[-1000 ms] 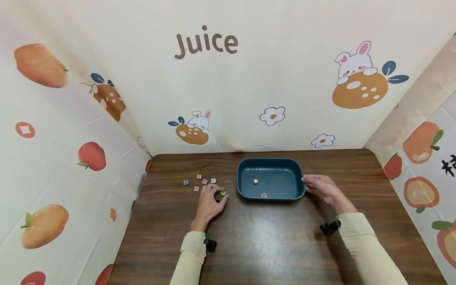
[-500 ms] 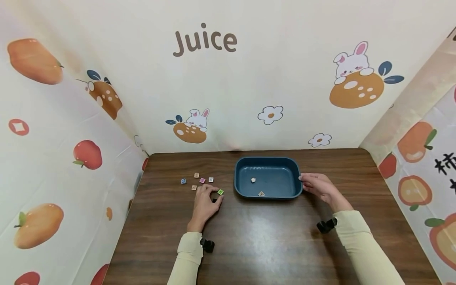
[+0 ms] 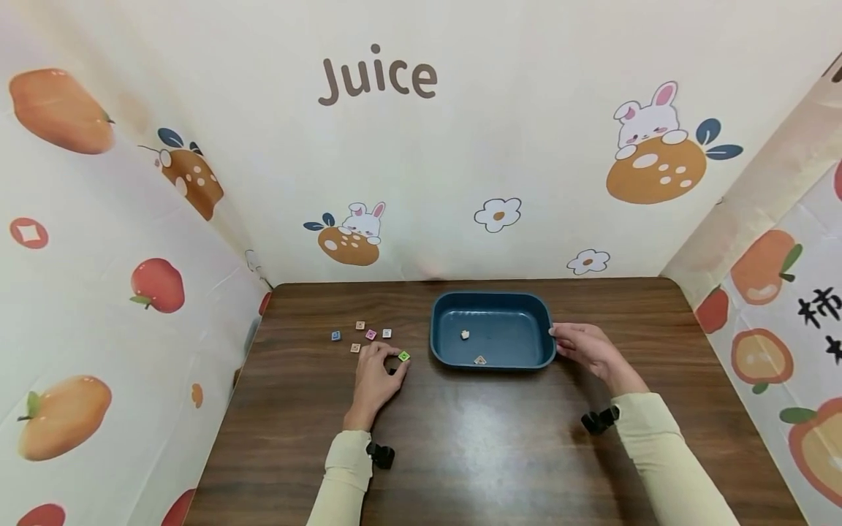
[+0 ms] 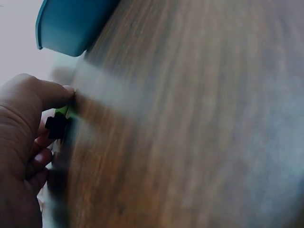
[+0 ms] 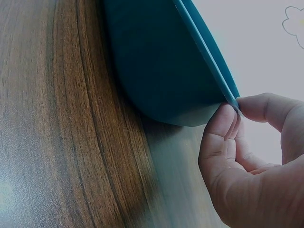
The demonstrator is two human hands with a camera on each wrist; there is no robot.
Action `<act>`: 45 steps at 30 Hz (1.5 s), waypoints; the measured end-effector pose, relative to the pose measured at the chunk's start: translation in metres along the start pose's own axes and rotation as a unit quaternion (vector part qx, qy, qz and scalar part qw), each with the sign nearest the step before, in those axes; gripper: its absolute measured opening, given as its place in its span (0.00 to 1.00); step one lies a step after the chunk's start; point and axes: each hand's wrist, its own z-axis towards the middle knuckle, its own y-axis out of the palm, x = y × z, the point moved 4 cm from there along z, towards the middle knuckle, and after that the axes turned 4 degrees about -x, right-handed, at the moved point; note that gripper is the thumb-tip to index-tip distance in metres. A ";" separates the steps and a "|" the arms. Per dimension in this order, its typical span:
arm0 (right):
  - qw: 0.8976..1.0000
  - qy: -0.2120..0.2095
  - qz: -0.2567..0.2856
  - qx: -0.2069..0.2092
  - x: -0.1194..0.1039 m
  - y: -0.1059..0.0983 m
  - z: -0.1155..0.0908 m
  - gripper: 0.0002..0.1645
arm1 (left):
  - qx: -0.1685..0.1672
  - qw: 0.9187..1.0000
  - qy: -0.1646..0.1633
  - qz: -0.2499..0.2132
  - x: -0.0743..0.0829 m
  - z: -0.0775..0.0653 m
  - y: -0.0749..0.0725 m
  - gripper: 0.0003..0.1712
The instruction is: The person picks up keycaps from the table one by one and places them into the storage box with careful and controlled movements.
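My left hand (image 3: 375, 376) pinches a small green square block (image 3: 404, 356) between thumb and index finger, low over the table. Beneath the thumb, a small black blocky piece (image 4: 56, 127) shows among the fingers in the left wrist view; how it is held is unclear. Several more small blocks lie beyond that hand, among them a blue block (image 3: 336, 336), a pink block (image 3: 371, 334) and a white block (image 3: 387, 333). With thumb and fingertips, my right hand (image 3: 595, 351) holds the right rim of a dark blue tray (image 3: 493, 364). Inside are a whitish block (image 3: 465, 334) and a tan block (image 3: 480, 360).
The brown wood-grain table (image 3: 487, 453) carries everything. A printed curtain (image 3: 421, 168) stands along its back edge, with more curtain at the left and right sides. Two tan blocks, including one tan block (image 3: 359, 325), lie near the coloured blocks.
The left thumb and index finger have closed in on the green block, and the black piece has come into sight. The right hand stays on the tray rim. The head view has shifted slightly.
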 end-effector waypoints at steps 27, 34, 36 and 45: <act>1.000 -0.004 0.016 -0.012 0.001 0.004 0.003 0.10 | 0.019 1.000 0.000 -0.013 -0.002 -0.002 -0.004 0.12; 1.000 -0.004 0.021 -0.012 0.000 0.003 0.002 0.07 | 0.037 0.999 0.010 -0.029 0.007 -0.001 -0.004 0.11; 1.000 -0.005 0.022 -0.013 0.000 0.003 0.002 0.07 | 0.045 0.998 0.020 -0.027 0.010 0.002 -0.006 0.11; 1.000 0.013 -0.001 0.005 0.002 0.001 0.003 0.22 | 0.050 0.997 0.045 -0.037 0.025 0.009 -0.008 0.11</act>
